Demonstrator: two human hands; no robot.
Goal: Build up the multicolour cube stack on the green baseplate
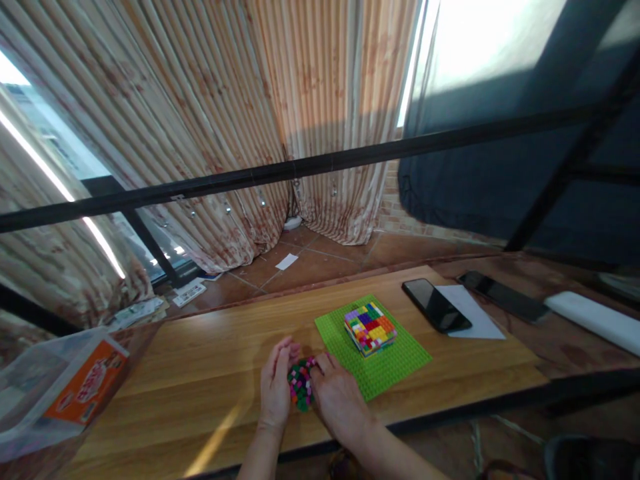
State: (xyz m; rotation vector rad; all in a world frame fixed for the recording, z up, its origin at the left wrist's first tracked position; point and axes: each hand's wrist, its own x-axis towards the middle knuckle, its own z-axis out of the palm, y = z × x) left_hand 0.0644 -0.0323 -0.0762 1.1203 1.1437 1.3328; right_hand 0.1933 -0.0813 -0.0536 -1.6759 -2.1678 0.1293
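Bricks — tiny plastic building pieces in green, pink, white and orange — lie heaped between the two hands, on the wood-grain surface. Beside the heap on its left stands the left hand, its fingers outstretched and close together, slightly curved around that side. The right hand reaches over the heap's other side with fingers bent and tips down at the bricks; whether they pinch one I cannot tell. Just right of the right fingers lies a green studded baseplate, carrying a low, square, multicoloured brick block. Farther right of the fingers, a black smartphone partly overlaps a white sheet of paper. Well left of the fingers — past the surface's end — sits a clear plastic tub with an orange label. Ahead of the fingers, beyond the surface, hang patterned curtains.
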